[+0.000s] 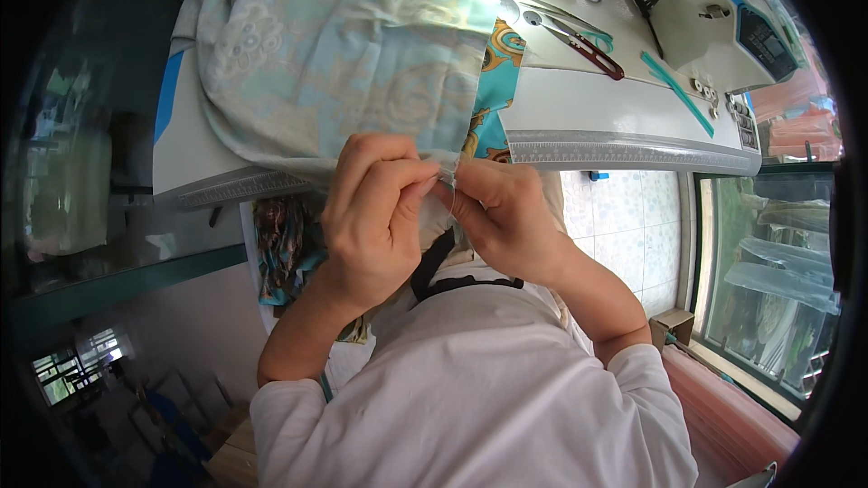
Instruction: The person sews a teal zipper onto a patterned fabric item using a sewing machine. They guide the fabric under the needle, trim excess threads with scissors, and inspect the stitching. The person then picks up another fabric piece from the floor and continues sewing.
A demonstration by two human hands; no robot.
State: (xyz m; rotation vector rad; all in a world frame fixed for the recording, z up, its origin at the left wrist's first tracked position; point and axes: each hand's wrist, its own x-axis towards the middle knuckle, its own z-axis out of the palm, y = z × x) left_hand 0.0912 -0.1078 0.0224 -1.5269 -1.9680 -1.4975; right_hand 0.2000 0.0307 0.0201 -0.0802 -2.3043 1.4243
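A large piece of patterned fabric (334,63), its pale reverse side up, spreads over the sewing table and hangs at the front edge. Its bright teal and gold face (495,90) shows along the right border. My left hand (375,203) pinches the fabric's near corner between thumb and fingers. Right beside it my right hand (502,208) is closed on the same corner, fingertips almost touching the left ones. Loose thread ends (451,203) seem to dangle between the fingertips. Exactly how the edge is folded there is hidden by the fingers.
A white sewing machine (669,0) stands at the far right. Thread snips (588,52) with a dark red handle and a teal strip (676,93) lie on the table. A ruler strip (624,146) lines the front edge. Below at left hangs more patterned fabric (282,244).
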